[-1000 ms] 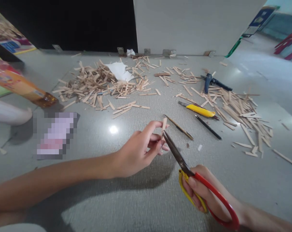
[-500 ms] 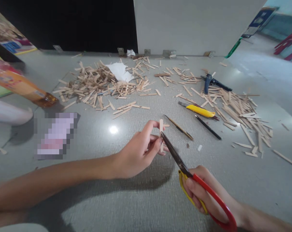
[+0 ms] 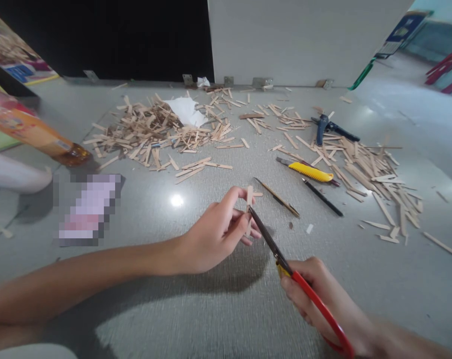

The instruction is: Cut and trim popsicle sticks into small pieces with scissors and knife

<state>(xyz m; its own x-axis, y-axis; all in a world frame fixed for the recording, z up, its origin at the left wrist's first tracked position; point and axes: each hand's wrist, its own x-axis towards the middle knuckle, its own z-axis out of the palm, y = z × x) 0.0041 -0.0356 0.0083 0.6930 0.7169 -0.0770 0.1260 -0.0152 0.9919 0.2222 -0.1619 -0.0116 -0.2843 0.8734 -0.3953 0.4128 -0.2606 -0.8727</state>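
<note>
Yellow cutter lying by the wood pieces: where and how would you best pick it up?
Probably by the yellow handle of the cutter, from above and the right: it lies flat, its grey tip pointing left, away from that approach.

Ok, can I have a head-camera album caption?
Left hand holds a wooden stick; right hand holds scissors at it.

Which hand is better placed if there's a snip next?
Probably the right hand: it holds the scissors, pointed right up at the stick. The left hand is busy pinching that stick.
</note>
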